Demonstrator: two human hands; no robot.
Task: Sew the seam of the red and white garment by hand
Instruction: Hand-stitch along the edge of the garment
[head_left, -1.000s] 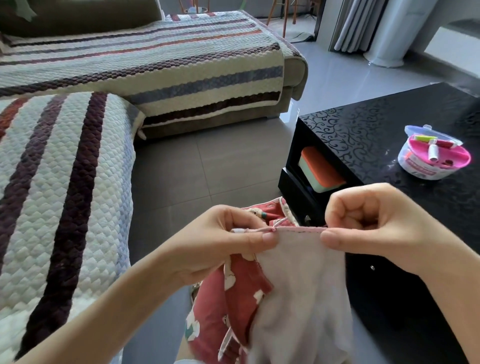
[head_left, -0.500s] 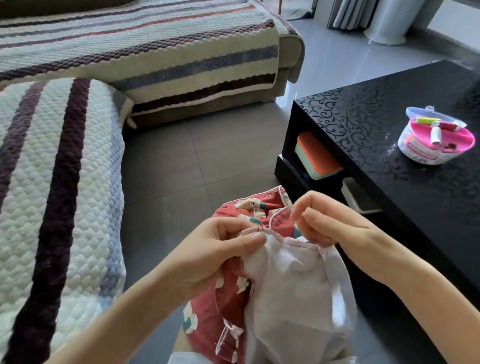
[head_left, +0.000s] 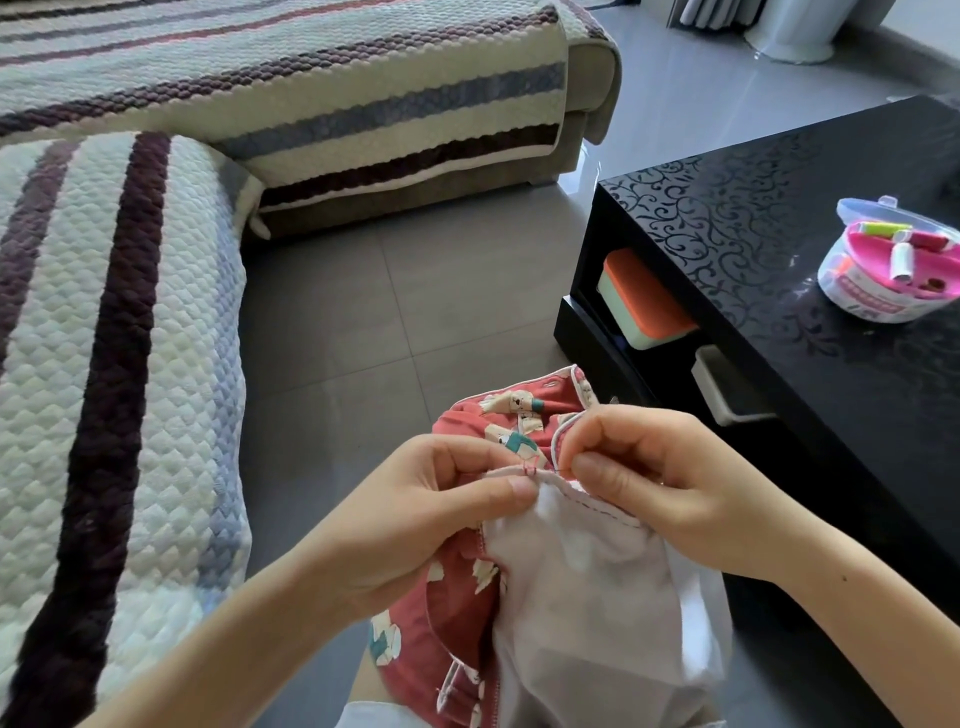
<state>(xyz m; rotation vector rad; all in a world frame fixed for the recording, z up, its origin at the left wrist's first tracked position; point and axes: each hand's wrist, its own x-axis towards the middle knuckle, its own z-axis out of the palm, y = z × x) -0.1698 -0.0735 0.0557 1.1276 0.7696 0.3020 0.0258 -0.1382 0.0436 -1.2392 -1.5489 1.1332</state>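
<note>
The red and white garment (head_left: 576, 587) hangs in front of me, its white lining facing me and red printed cloth behind and below. My left hand (head_left: 431, 514) pinches the seam edge between thumb and fingers. Just to its right, my right hand (head_left: 654, 483) has its thumb and forefinger pinched together at the seam, where a short dark thread shows. The needle is too small to make out. A line of stitches runs along the seam under my right hand.
A black coffee table (head_left: 810, 270) stands at the right, with a round sewing kit (head_left: 891, 267) of thread spools on top and an orange-lidded box (head_left: 644, 299) in its shelf. A striped quilted sofa (head_left: 114, 312) fills the left and back. Grey tiled floor lies between.
My right hand let go of the stretched seam's right end and moved left, close to my left hand, pinching at the seam. The seam has gone slack. My view tilted down.
</note>
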